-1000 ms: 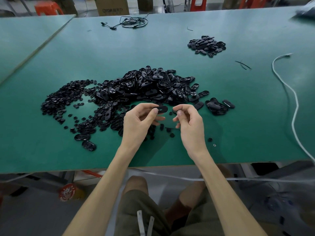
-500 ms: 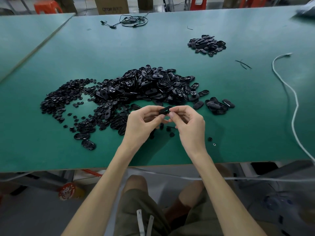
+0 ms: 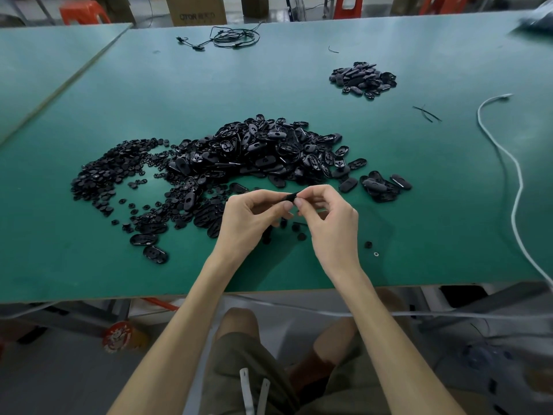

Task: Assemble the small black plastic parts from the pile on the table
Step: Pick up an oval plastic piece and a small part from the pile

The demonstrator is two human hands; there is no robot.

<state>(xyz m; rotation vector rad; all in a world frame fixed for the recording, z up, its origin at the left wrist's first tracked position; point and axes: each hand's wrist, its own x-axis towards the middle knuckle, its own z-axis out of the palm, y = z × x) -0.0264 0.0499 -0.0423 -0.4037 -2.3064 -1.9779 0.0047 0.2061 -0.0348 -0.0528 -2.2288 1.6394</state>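
A big pile of black oval plastic shells [image 3: 269, 151] lies in the middle of the green table [image 3: 419, 205]. To its left spreads a heap of small round black parts [image 3: 107, 172]. Just in front of the pile, my left hand [image 3: 251, 214] and my right hand [image 3: 329, 217] meet above the table. Both pinch one small black oval part [image 3: 289, 197] between thumbs and fingertips. Most of that part is hidden by my fingers.
A smaller separate heap of black oval parts [image 3: 363, 79] sits at the back right. A white cable [image 3: 508, 163] runs down the right side. A black wire bundle [image 3: 230, 37] lies at the far edge. A few loose round bits [image 3: 368, 244] lie under and right of my hands.
My hands were a little apart, the left holding the oval part. They came together, and now both pinch the part, which has turned edge-on.
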